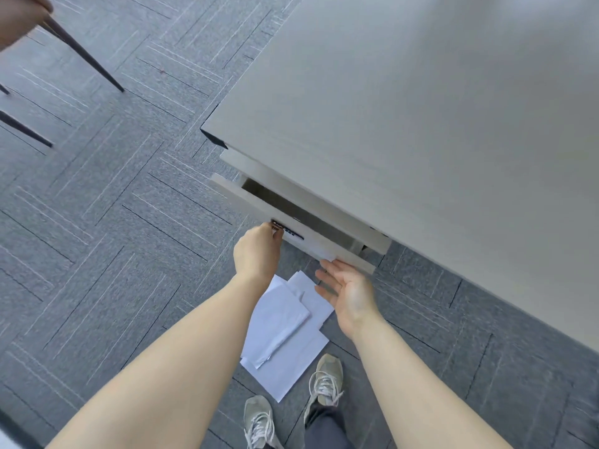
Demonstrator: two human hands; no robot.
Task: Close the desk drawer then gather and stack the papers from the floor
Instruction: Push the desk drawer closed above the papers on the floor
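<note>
A pale wooden desk (405, 108) fills the upper right. Its drawer (246, 199) stands partly pulled out, with a dark gap behind the front panel. My left hand (257, 251) has its fingers curled on the dark handle (288, 231) of the drawer front. My right hand (348, 293) is open, fingers spread, fingertips touching the drawer front's lower right part. Several white papers (285, 338) lie overlapping on the grey carpet below my hands, partly hidden by my arms.
Grey carpet tiles cover the floor (113, 222). Dark chair legs (84, 56) stand at the upper left. My two feet in pale sneakers (324, 380) stand just below the papers, close to the desk's front edge.
</note>
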